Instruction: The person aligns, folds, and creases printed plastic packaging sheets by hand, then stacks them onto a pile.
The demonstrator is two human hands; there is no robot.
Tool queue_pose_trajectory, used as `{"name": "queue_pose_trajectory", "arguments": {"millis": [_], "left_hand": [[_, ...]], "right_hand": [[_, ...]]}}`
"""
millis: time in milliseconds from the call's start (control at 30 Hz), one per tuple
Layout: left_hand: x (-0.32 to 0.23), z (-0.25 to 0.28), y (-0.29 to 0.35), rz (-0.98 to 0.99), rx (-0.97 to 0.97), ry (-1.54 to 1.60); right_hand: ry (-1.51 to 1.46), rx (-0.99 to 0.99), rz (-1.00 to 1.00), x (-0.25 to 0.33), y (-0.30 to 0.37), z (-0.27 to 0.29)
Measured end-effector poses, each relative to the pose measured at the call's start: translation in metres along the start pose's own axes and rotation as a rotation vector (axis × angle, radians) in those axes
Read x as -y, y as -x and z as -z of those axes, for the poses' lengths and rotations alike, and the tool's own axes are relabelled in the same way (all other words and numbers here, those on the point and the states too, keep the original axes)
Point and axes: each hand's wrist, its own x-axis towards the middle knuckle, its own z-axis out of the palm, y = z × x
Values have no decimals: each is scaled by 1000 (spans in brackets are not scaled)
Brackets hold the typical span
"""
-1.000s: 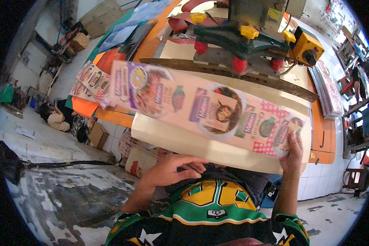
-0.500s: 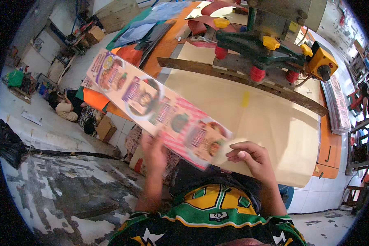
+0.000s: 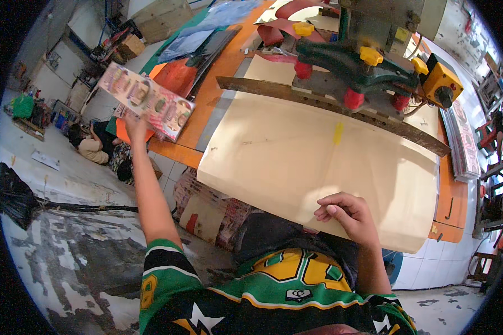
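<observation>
Away at the table's left end, my left hand [image 3: 135, 124] grips the lower edge of a long printed sheet [image 3: 151, 99] with pictures of food bowls on a pink and cream ground. The sheet is tilted and a little blurred, over the left edge of the table. My right hand [image 3: 347, 216] hovers over the near part of a large cream board [image 3: 274, 151], its fingers loosely bent and nothing in them. Across the far part of that board runs a dark metal bar [image 3: 318, 106] of a press, with a yellow mark on the board before it.
The green press head [image 3: 357, 67] has yellow knobs and red feet; a yellow control box [image 3: 441, 84] sits at its right. Dark and clear plastic sheets [image 3: 195, 50] lie at the back left of the orange table [image 3: 452, 204]. A person [image 3: 95, 148] is low on the floor at left.
My left hand has carried the printed sheet away from in front of me, to the far left. My right hand has barely moved. The cream board's left part is uncovered.
</observation>
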Motion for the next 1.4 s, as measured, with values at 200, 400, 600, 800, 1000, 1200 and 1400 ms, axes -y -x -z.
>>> {"name": "queue_pose_trajectory", "arguments": {"millis": [200, 400, 600, 800, 1000, 1200, 1400], "left_hand": [[42, -62, 6, -94, 110, -615], [59, -92, -10, -26, 335, -465], [161, -13, -102, -422, 394, -1046], [146, -50, -80, -44, 314, -436], [126, -60, -83, -105, 352, -644], [159, -62, -96, -65, 303, -633], [186, -41, -127, -267, 312, -773]], "right_hand": [[-1, -3, -20, 1, 1, 2], [25, -45, -57, 2, 0, 2], [-16, 36, 48, 8, 5, 8], [70, 90, 107, 26, 22, 20], [459, -342, 112, 82, 75, 89], [598, -1002, 120, 120, 123, 236], [629, -1438, 69, 94, 165, 393]]}}
